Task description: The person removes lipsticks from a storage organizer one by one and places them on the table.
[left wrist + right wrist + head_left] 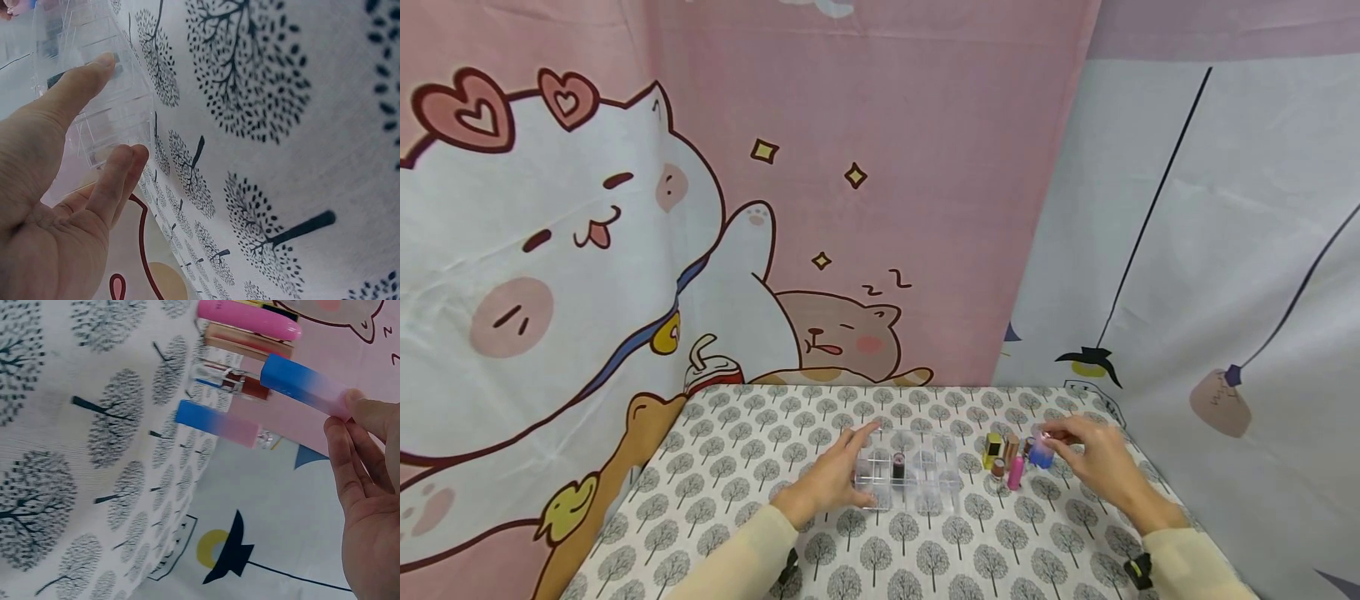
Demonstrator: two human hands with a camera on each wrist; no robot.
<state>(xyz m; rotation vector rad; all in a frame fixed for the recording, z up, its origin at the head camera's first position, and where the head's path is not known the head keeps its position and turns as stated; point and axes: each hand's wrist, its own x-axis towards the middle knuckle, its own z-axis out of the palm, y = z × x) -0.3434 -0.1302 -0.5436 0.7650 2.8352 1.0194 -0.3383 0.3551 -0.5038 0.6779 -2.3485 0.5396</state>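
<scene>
My left hand (pixel 831 479) spans the left end of a clear divided organizer (pixel 936 482), thumb along its near side and straight fingers by its far corner. One dark tube (pixel 898 468) stands in a compartment of the organizer. My right hand (pixel 1097 462) pinches a blue-to-pink square lipstick tube (pixel 303 384) by its pink end, between thumb and fingertips. In the right wrist view a matching blue-to-pink tube (pixel 215 423) stands beneath it on the cloth. Beside that are a bright pink tube (pixel 1016 472) and a brown-and-clear bottle (pixel 997 469).
A yellow-and-black item (pixel 992 450) and a rose-gold tube (pixel 1011 448) stand at the back of the cosmetics group, right of the organizer. The tree-print cloth (pixel 902 554) covers the table. Cartoon-printed curtains (pixel 925 250) hang behind and at both sides.
</scene>
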